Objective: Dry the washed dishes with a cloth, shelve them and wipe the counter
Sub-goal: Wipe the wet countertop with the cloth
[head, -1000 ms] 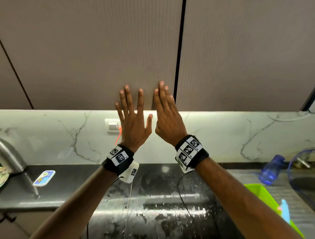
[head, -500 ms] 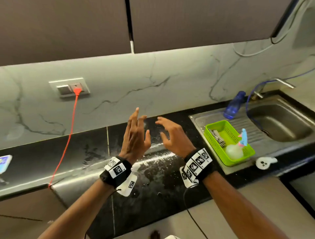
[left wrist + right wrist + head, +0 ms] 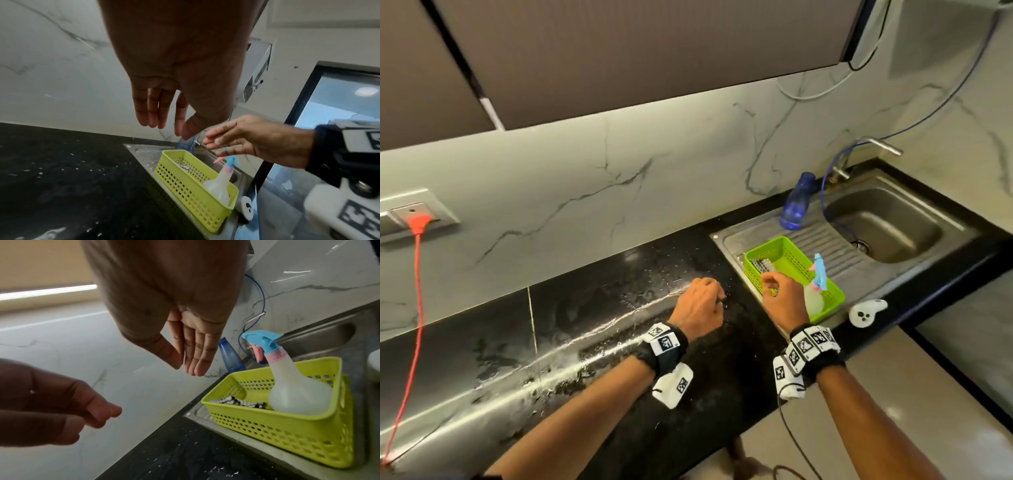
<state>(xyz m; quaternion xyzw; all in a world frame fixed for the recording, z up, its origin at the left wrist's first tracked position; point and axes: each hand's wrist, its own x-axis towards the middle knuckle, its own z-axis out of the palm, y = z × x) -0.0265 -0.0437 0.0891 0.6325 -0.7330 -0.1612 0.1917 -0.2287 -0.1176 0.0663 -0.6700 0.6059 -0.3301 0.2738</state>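
Observation:
Both hands hover empty over the wet black counter. My left hand hangs above the counter just left of the sink's edge, fingers loose and pointing down. My right hand is over the near left corner of the green basket, fingers straight and relaxed. A folded black-and-white checked cloth lies in the basket beside a white spray bottle with a blue and pink head. The basket stands on the steel drainboard. No dishes are in view.
The sink bowl with its tap is at the far right, a blue bottle behind the basket. A white controller lies on the counter's front edge. A red cord drops from the wall socket at left. Closed cabinets hang overhead.
Both hands came down from the closed cabinet door to just above the counter and moved right toward the basket. The head view swung down and right to the sink.

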